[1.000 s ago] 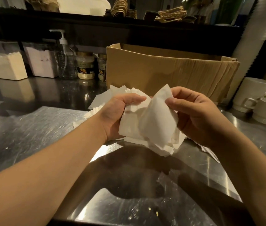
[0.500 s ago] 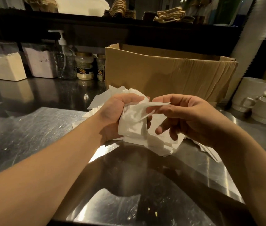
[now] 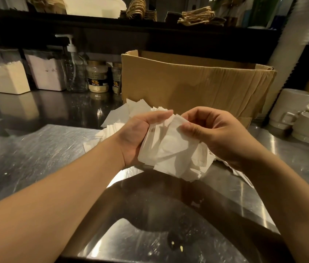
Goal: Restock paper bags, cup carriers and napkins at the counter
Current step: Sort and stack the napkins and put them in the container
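Note:
A loose bundle of white paper napkins (image 3: 170,150) is held just above the steel counter (image 3: 36,149). My left hand (image 3: 140,135) grips the bundle from the left, thumb over its top edge. My right hand (image 3: 212,133) pinches the top napkin between thumb and forefinger at the bundle's upper right. More napkins (image 3: 119,118) lie scattered on the counter behind and beneath my hands. An open cardboard box (image 3: 191,82) stands right behind them; its inside is hidden.
White mugs (image 3: 298,111) are stacked at the right. Two powder containers (image 3: 7,76), a pump bottle (image 3: 74,69) and two jars (image 3: 97,76) line the back left. A dark shelf above holds brown twine-handled items (image 3: 197,16). A white cup stack (image 3: 292,35) rises at the right.
My right hand had lifted one napkin up from the bundle; it has folded that napkin back down and now pinches it flat against the bundle. My left hand has kept its grip.

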A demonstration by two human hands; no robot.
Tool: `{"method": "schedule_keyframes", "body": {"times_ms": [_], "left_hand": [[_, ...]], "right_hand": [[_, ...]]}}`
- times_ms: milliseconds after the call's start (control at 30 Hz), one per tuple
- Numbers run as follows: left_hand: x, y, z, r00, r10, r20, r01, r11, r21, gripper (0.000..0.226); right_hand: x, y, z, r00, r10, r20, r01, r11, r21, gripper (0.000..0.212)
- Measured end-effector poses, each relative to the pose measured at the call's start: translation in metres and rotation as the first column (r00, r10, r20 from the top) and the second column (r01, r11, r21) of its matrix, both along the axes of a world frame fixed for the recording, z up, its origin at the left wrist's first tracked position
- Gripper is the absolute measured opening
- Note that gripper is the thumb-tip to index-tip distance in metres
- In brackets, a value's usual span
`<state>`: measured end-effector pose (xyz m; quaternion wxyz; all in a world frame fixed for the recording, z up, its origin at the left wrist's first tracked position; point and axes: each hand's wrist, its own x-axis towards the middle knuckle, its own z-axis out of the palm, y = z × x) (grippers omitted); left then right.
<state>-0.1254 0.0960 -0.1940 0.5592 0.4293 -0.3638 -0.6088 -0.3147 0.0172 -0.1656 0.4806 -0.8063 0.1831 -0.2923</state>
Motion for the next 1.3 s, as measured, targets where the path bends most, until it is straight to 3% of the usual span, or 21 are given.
{"method": "schedule_keyframes", "body": {"times_ms": [233,433,567,700,833,967,1067,1300], "left_hand": [[-0.009,0.0,-0.001,0.996,-0.036,0.077,0.039,0.998,-0.04,0.054],[-0.01,-0.003,-0.006,0.994,-0.113,0.004,0.113,0.991,-0.073,0.064],[-0.012,-0.002,-0.004,0.998,-0.067,-0.018,0.066,0.996,-0.06,0.049],[-0.012,-0.002,-0.002,0.997,-0.06,-0.056,0.057,0.996,-0.062,0.046],[-0.009,-0.005,-0.004,1.0,-0.02,-0.016,0.019,0.998,-0.054,0.047],[-0.011,-0.006,-0.004,0.999,-0.017,-0.038,0.015,0.999,-0.045,0.039],[-0.01,-0.007,-0.005,0.999,-0.008,-0.046,0.007,1.0,-0.028,0.039],[-0.013,-0.006,-0.003,0.999,0.032,-0.001,-0.032,0.999,0.01,0.04]], "right_hand": [[0.009,0.003,-0.008,0.984,-0.105,0.144,0.104,0.994,0.011,0.012],[0.016,0.009,-0.017,0.964,-0.194,0.18,0.19,0.981,0.04,0.011],[0.015,0.006,-0.019,0.934,-0.273,0.23,0.315,0.933,-0.174,0.027],[0.003,0.001,-0.016,0.992,-0.089,0.085,0.117,0.9,-0.419,0.038],[0.005,-0.001,-0.02,0.993,-0.106,-0.052,0.066,0.866,-0.496,0.042],[0.009,0.001,-0.021,0.993,-0.109,0.032,0.107,0.797,-0.594,0.022],[0.009,-0.001,-0.024,0.994,-0.09,0.062,0.109,0.781,-0.615,0.025],[0.013,0.0,-0.031,0.986,-0.063,0.154,0.163,0.551,-0.818,0.023]]}}
